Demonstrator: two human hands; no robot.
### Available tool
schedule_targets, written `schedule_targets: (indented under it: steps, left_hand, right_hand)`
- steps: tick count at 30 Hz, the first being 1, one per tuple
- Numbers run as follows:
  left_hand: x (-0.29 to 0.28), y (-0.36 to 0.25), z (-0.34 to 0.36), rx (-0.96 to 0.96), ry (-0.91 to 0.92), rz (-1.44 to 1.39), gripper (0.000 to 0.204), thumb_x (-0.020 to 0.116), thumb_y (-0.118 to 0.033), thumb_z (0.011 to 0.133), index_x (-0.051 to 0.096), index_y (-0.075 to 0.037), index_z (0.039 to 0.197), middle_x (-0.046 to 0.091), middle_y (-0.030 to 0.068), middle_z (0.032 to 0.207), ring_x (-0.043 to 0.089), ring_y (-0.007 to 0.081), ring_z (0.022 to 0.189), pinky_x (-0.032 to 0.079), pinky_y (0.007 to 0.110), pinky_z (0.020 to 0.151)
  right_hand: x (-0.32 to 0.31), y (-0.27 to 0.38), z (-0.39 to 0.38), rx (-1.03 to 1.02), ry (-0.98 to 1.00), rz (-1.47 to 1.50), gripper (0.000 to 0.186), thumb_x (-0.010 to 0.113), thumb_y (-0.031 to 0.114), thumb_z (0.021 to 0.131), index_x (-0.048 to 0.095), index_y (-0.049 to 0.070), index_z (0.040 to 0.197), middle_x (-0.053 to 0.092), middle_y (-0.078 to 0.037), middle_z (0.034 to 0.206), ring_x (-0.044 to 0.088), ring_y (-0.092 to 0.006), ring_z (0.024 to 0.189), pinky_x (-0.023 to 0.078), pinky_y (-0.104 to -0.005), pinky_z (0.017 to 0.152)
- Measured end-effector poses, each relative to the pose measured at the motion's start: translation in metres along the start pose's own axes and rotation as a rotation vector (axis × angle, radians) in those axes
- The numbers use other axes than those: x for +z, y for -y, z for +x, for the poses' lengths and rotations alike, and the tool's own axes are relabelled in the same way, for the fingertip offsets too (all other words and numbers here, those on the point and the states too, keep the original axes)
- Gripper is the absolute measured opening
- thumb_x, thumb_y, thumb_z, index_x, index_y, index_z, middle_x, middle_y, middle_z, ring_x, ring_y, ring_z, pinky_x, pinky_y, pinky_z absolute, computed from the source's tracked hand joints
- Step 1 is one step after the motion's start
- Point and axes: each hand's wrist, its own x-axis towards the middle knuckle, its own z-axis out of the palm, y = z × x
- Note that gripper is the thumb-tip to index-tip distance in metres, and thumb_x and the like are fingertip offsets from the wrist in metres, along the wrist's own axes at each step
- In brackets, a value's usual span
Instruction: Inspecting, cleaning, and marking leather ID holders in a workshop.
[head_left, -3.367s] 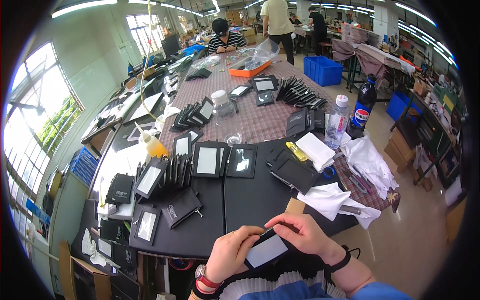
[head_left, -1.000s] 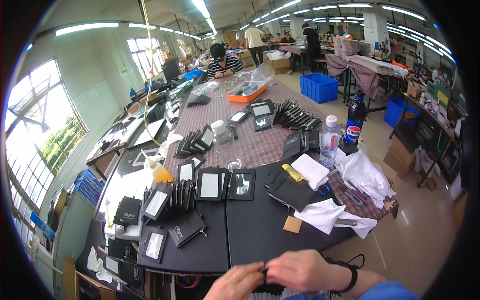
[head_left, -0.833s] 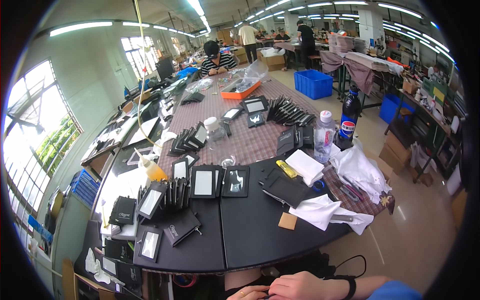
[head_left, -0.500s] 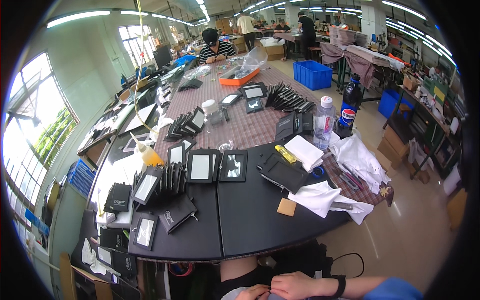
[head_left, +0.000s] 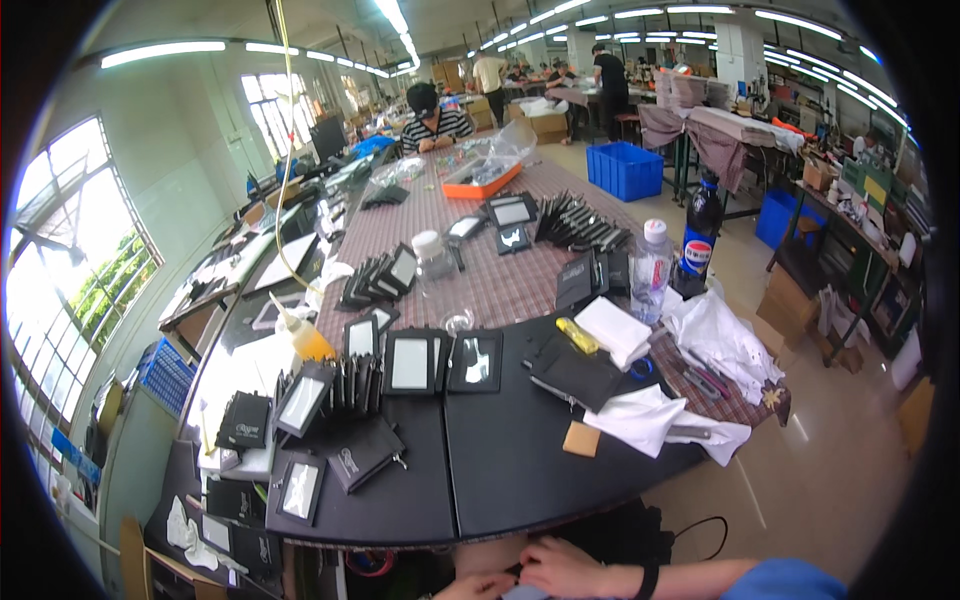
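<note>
Both my hands are low at the bottom edge, below the table's front edge and close together. My right hand (head_left: 562, 568) has its fingers curled in, a dark band around the wrist. Beside it, my left hand (head_left: 487, 586) is closed with fingertips together, partly cut off by the frame. A small grey piece (head_left: 526, 593) shows beneath the hands; what the fingers hold is hidden. On the black tabletop (head_left: 540, 470) above them lie a black card holder with a clear window (head_left: 474, 360), a black zip pouch (head_left: 360, 452) and a tan square pad (head_left: 581, 438).
Several black holders stand in a row (head_left: 355, 385) at left beside a glue bottle (head_left: 308, 338). At right are a yellow marker (head_left: 576, 336), white cloth (head_left: 640, 418), a clear bottle (head_left: 651, 270) and a dark drink bottle (head_left: 698, 235). A person (head_left: 432, 120) sits at the far end.
The view has tilted slightly, so the table sits lower in the picture. My hands remain together in the lap, now a little further left and more cut off.
</note>
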Motion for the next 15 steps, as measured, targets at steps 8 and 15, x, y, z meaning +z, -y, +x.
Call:
schedule_targets:
  steps: [8,15]
  left_hand:
    - [-0.007,0.037,0.008,-0.143,0.251,-0.317,0.029,0.048,-0.022,0.097,0.059,-0.004,0.117,0.064,0.0055,0.103,0.059,0.0161,0.081,0.048,0.028,0.076]
    - [0.003,0.070,0.032,-0.256,0.460,-0.565,0.041,0.047,-0.030,0.099,0.052,-0.003,0.129,0.059,-0.0021,0.108,0.054,0.0053,0.087,0.049,0.022,0.073]
  right_hand:
    - [0.007,-0.005,0.007,0.046,0.133,0.101,0.019,0.058,0.027,0.086,0.068,0.012,0.089,0.062,-0.005,0.092,0.056,-0.0284,0.095,0.042,-0.0410,0.086]
    - [0.018,-0.048,0.012,0.088,0.352,0.586,0.020,0.059,0.020,0.085,0.068,0.003,0.088,0.065,-0.014,0.083,0.063,-0.0263,0.077,0.049,-0.0360,0.068]
